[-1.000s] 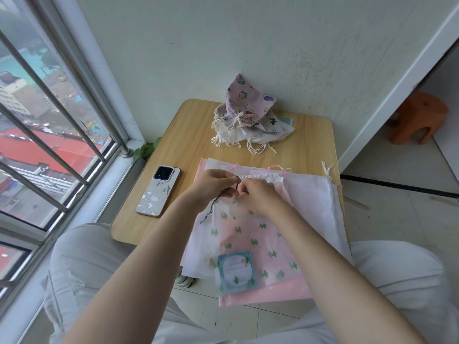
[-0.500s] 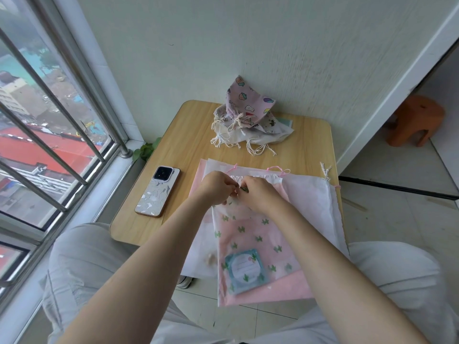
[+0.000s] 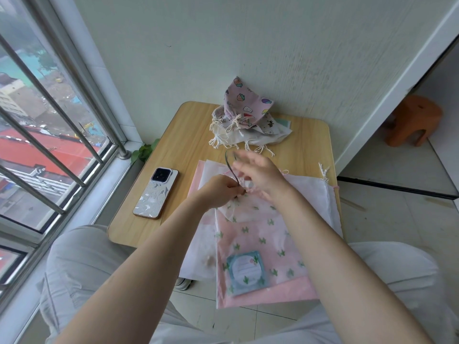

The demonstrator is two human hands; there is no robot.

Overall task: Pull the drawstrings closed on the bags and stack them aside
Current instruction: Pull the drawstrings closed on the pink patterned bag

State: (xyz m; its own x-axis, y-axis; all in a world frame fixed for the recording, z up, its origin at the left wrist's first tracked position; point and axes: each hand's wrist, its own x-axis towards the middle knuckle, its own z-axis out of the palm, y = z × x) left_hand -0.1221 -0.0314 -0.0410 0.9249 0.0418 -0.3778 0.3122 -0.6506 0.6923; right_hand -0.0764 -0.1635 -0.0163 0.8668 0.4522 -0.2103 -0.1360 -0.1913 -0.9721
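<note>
A translucent pink bag with green cactus print (image 3: 258, 234) lies on top of flat white and pink bags (image 3: 310, 197) at the near edge of the small wooden table (image 3: 183, 135). My left hand (image 3: 219, 191) pinches the gathered mouth of the cactus bag. My right hand (image 3: 258, 172), blurred, is raised just beyond it and holds a dark green drawstring (image 3: 229, 165) that runs up from the bag mouth. A pile of closed cloth bags (image 3: 244, 122) with knotted white cords sits at the far side against the wall.
A phone (image 3: 156, 193) in a pale patterned case lies on the table's left part. A barred window runs along the left. An orange stool (image 3: 413, 120) stands on the floor to the right. My knees flank the table's near edge.
My right hand has lifted away from the bag mouth toward the far side, drawing the green drawstring out. The bag's top has bunched under my left hand.
</note>
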